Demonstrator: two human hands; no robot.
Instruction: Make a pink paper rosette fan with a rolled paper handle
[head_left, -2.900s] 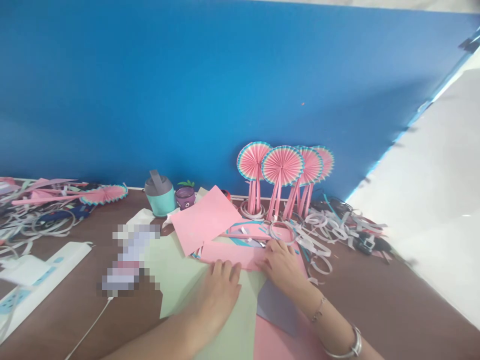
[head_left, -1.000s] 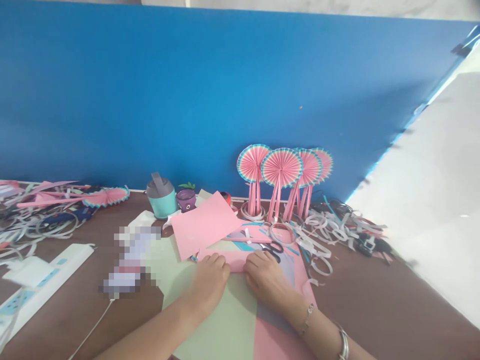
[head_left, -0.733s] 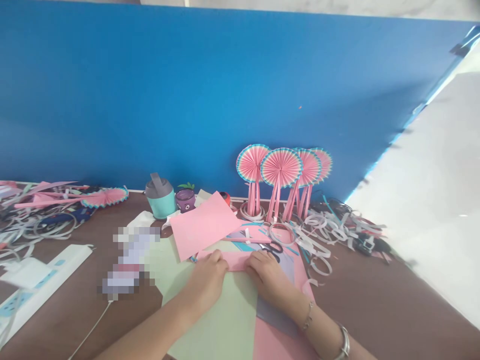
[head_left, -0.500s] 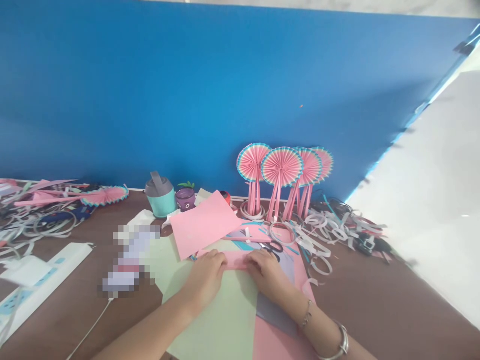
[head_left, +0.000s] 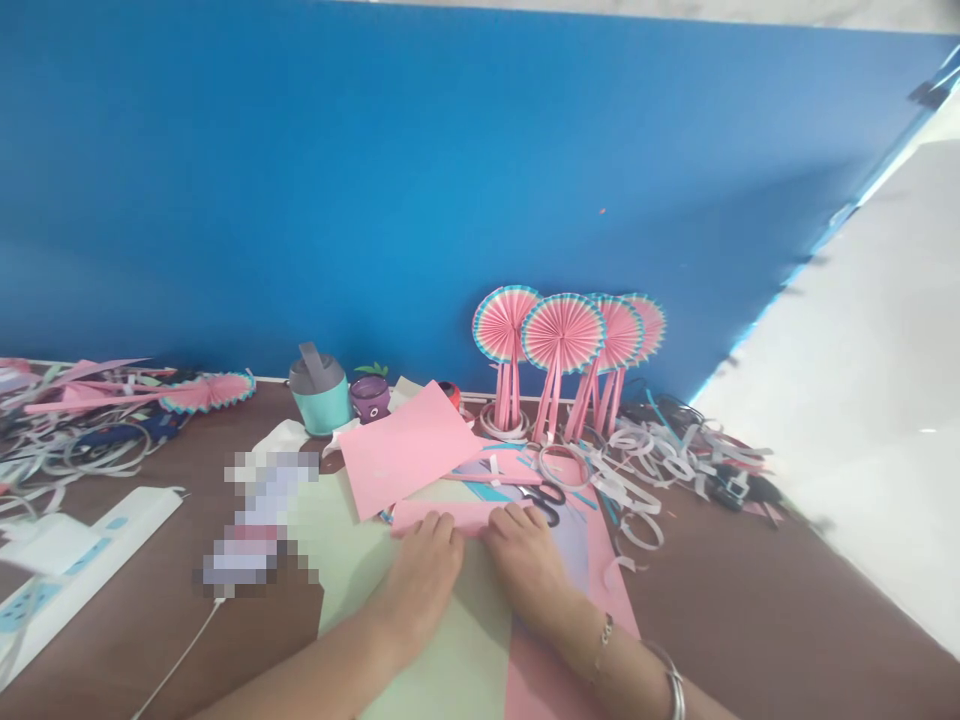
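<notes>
A narrow folded strip of pink paper [head_left: 469,514] lies crosswise over pale green paper [head_left: 469,645]. My left hand [head_left: 429,565] bends its fingers over the strip's near edge, left of its middle. Close beside it, my right hand [head_left: 529,562] grips the strip farther right, fingers curled and pressed together. Both thumbs are hidden from view. Just beyond my right hand lie dark-handled scissors [head_left: 553,497]. A flat pink sheet [head_left: 409,448] rests behind my left hand.
Several round pink pleated paper fans [head_left: 564,332] stand against the blue partition [head_left: 375,180]. White paper strips [head_left: 637,490] are heaped to the right. On the left are a turquoise cup [head_left: 324,405], a power strip [head_left: 97,560] and a pixelated item with a cable.
Both hands have shifted nearer each other along the strip, and the fingers now lie more over its near edge. The strip's left end shows more.
</notes>
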